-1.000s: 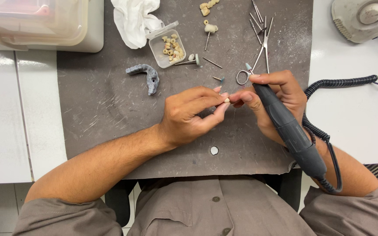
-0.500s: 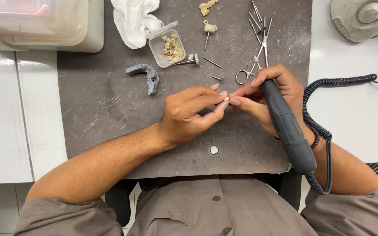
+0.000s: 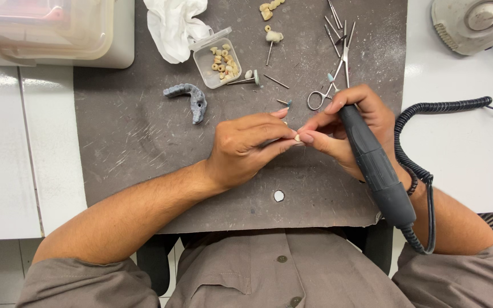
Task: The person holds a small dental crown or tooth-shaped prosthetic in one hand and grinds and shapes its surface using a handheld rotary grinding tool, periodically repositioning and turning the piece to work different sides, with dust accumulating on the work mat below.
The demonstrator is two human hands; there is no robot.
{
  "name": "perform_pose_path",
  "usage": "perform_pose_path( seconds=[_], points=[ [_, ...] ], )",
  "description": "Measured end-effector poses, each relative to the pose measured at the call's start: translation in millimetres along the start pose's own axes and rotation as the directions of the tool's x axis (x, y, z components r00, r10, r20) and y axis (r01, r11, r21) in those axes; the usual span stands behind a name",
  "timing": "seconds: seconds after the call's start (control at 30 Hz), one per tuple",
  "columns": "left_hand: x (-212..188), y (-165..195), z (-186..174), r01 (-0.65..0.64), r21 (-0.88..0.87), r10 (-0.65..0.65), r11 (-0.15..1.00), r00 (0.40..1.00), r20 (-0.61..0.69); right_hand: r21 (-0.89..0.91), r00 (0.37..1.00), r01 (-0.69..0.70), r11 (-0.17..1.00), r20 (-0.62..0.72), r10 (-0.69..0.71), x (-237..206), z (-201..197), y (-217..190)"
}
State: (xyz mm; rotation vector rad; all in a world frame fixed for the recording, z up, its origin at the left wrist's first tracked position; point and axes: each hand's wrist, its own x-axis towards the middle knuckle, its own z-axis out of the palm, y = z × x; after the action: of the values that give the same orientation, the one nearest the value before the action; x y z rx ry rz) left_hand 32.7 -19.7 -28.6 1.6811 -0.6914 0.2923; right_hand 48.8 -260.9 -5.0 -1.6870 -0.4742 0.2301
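Observation:
My left hand pinches a tiny pale tooth-like piece between thumb and fingertips over the grey work mat. My right hand grips a dark rotary handpiece like a pen, its blue-tipped bit pointing away from me. The right thumb and a fingertip also touch the small piece, so both hands meet at it. A coiled black cord runs from the handpiece's rear toward the right.
On the mat lie a grey dental arch model, a small clear box of tooth pieces, a white tissue, scissors and metal tools, and a white disc. A control unit stands at the back right, plastic containers at the back left.
The handpiece has swung more upright in my right hand, its rear end moving toward me and leftward. My left hand still pinches the small piece in the same spot.

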Motion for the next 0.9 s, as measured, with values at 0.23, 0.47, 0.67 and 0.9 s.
perform_pose_path(
  seconds=[0.23,0.47,0.67,0.9],
  points=[
    [4,-1,-1,0.032,-0.1,-0.032,0.994,0.999,0.01,0.066,0.993,0.108,0.992,-0.047,-0.105,4,-15,-2],
    [5,-3,0,0.052,-0.113,-0.05,0.992,0.999,0.014,0.218,0.991,0.135,0.967,-0.053,-0.126,4,-23,-23],
    [3,-2,0,0.08,-0.206,-0.073,0.975,0.996,0.044,-0.062,0.976,0.219,0.974,0.021,-0.218,-5,-15,-34],
    [2,-2,-2,0.094,-0.205,-0.079,0.974,0.994,0.081,-0.039,0.975,0.221,0.974,0.042,-0.22,-8,-11,-31]
  ],
)
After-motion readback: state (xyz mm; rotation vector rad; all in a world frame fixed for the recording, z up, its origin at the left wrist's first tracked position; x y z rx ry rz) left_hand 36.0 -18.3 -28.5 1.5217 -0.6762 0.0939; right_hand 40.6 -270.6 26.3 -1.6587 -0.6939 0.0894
